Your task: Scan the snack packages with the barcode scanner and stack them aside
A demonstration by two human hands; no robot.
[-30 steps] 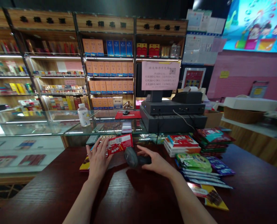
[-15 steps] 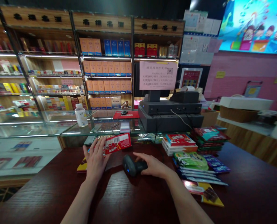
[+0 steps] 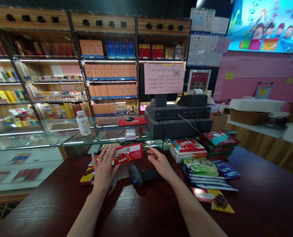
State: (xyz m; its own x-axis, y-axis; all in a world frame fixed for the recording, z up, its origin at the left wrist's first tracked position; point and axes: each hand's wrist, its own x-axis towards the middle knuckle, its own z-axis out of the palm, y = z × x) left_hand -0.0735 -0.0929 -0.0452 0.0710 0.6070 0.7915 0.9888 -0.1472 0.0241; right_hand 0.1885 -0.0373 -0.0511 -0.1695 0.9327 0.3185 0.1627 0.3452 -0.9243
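My left hand [image 3: 104,168] is on the left part of a red snack box [image 3: 128,154], its fingers over the box, gripping it. The box is tilted, with a white barcode label facing up towards me. Under and beside that hand lies a yellow chocolate packet [image 3: 86,176], partly covered. A black handheld barcode scanner [image 3: 136,176] lies on the dark table, its handle pointing right. Just above that handle is my right hand [image 3: 161,164], holding nothing, fingers stretched out towards the box's right end.
On the right are stacked snack boxes [image 3: 188,151], dark red packets [image 3: 219,144], a green packet [image 3: 199,167], purple packets [image 3: 226,168] and a yellow chocolate packet [image 3: 214,199]. A cash register [image 3: 178,126] and a white bottle [image 3: 83,123] stand on the glass counter [image 3: 107,131].
My right hand has let go of the barcode scanner and moved up towards the red snack box. My left hand and the box have shifted slightly right.
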